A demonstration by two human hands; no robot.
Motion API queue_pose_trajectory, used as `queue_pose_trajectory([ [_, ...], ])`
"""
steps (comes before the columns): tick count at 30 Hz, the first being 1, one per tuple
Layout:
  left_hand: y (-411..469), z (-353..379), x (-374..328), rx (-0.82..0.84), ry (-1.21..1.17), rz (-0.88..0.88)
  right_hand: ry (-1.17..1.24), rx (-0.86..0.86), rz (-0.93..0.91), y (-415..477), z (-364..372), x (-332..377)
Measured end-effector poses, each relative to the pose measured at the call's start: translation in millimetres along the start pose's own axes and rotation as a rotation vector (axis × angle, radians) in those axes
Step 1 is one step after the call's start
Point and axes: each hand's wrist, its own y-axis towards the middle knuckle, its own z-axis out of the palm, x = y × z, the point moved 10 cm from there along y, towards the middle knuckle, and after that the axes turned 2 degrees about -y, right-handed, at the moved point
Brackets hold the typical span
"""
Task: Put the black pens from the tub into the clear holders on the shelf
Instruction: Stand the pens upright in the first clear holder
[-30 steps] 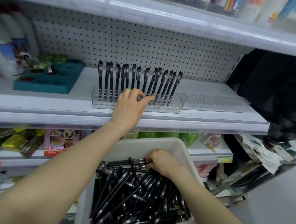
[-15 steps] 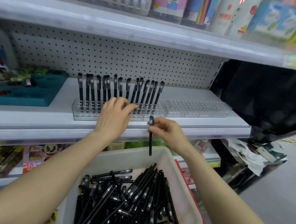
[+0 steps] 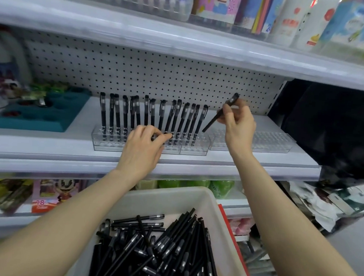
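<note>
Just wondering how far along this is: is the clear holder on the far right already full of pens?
No, the right clear holder stands empty, while the black pens all stand in the holders left of it.

My right hand [image 3: 238,125] pinched one black pen [image 3: 220,113] tilted over the clear holder [image 3: 197,148], while my left hand [image 3: 143,148] rested on its front, tub [image 3: 173,196] sitting below.

The number "18" is printed in pale figures on a pink and red package [image 3: 51,196] with a cartoon character, on the lower shelf at left. Print on the colourful boxes on the top shelf is too blurred to read.
</note>
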Motion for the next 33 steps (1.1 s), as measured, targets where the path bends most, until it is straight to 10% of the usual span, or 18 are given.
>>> queue_pose_trajectory([
  [11, -0.1, -1.1, -0.9, -0.017, 0.006, 0.011, -0.34, 0.231, -0.028, -1.0, 45.6, -26.7],
  [26, 0.4, -0.6, -0.1, 0.029, -0.009, 0.011, -0.409, 0.138, -0.036, -23.1, 38.0, -28.5],
  [33, -12.1, -10.5, 7.2, 0.069, 0.024, 0.074, -0.369, 0.155, -0.306, -97.7, 53.4, -2.8],
])
